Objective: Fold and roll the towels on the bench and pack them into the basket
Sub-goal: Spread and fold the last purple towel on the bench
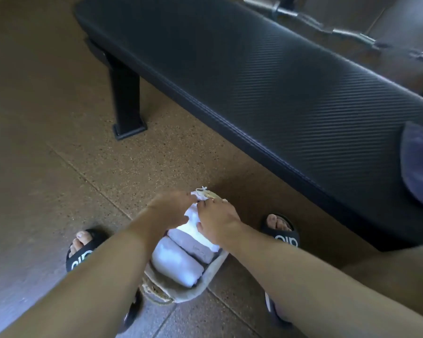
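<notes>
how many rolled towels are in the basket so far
3 show in the basket: a near towel, a middle towel, and a far towel under both hands. Arms may hide more.

Basket (214, 272) stands on floor (59, 167) between two sandalled feet, before the surface (254, 76). Rolled towels (176, 262) lie side by side in basket. One towel (419, 164) on surface, right end.

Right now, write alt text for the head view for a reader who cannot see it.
Both hands, left hand and right hand, tuck a white rolled towel into a fabric basket on the floor between two sandalled feet, beside two rolled towels already packed. A black bench runs behind, a bluish cloth at its right end.
</notes>
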A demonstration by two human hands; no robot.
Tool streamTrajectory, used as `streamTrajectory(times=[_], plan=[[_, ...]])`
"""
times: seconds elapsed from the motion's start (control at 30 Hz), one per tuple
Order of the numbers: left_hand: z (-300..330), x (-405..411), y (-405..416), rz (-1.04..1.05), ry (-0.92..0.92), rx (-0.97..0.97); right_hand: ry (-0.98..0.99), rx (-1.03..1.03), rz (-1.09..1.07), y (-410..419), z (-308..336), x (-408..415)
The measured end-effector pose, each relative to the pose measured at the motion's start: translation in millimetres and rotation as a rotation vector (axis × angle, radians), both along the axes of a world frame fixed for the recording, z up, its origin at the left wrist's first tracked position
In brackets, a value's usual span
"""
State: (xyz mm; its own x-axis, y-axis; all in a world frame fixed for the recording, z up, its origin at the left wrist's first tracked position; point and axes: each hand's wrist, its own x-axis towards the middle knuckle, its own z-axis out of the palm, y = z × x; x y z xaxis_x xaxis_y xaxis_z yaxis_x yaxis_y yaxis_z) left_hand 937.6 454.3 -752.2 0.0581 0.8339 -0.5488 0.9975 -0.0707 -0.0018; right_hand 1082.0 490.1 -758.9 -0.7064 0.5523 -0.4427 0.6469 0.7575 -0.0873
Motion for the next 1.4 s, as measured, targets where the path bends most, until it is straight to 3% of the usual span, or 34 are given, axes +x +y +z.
streamTrajectory(times=[0.2, 0.5, 0.7, 0.8, 0.9, 1.0, 1.13, 1.23, 1.33, 1.4], plan=[[108, 10, 10, 0.119, -0.035, 0.020, -0.053, -0.073, -0.016, 36, 110, 15], [221, 95, 16, 0.009, -0.037, 0.427, 0.169, -0.003, -0.052, 51, 225, 88], [245, 149, 36, 0.091, -0.245, 0.505, 0.362, 0.184, -0.275, 98, 279, 183], [244, 189, 49, 0.094, -0.351, 0.469, 0.287, 0.221, -0.408, 122, 287, 241], [240, 229, 65, 0.089, -0.420, 0.425, 0.101, 0.037, -0.441, 127, 283, 282], [229, 261, 77, 0.073, -0.481, 0.408, 0.167, -0.135, -0.510, 120, 264, 302], [211, 278, 80, 0.132, -0.627, 0.371, 0.219, 0.047, -0.506, 118, 236, 306], [206, 271, 82, 0.211, -0.670, 0.334, 0.296, 0.037, -0.558, 126, 232, 303], [211, 257, 89, 0.349, -0.778, 0.291, 0.401, -0.065, -0.545, 129, 237, 286], [215, 248, 95, 0.570, -0.925, 0.251, 0.596, -0.124, -0.547, 128, 246, 264]])
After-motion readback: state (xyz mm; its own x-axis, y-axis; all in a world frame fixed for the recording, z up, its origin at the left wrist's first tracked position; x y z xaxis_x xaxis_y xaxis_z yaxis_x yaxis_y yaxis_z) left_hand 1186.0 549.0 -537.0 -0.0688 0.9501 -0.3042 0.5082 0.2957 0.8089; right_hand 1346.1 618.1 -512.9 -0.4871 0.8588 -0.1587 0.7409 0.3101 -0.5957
